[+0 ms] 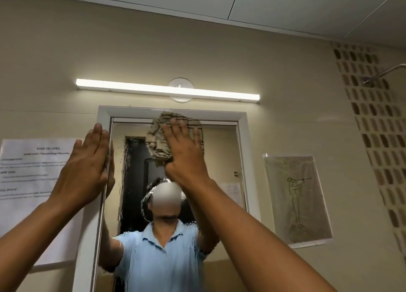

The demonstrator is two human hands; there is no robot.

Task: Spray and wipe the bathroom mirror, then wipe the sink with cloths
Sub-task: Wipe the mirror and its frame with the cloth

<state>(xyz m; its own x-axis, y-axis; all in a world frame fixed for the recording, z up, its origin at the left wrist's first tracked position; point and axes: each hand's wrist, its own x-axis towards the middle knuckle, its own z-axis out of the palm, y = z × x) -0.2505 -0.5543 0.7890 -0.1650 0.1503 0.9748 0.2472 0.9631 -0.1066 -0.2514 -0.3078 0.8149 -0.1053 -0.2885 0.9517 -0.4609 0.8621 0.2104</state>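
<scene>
The white-framed mirror (222, 151) hangs on the beige wall in front of me, its glass streaked with spray drops. My right hand (184, 151) presses a beige striped cloth (159, 137) flat against the glass near the mirror's top edge. My left hand (85, 164) lies flat with fingers straight on the mirror's left frame, holding nothing. The sink is out of view. In the glass I see my own reflection in a light blue shirt.
A lit tube lamp (167, 89) runs above the mirror. A printed task sheet (33, 173) is taped to the wall at left, a line drawing (296, 197) at right. A shower head (369, 80) juts out by a tiled strip (377, 137).
</scene>
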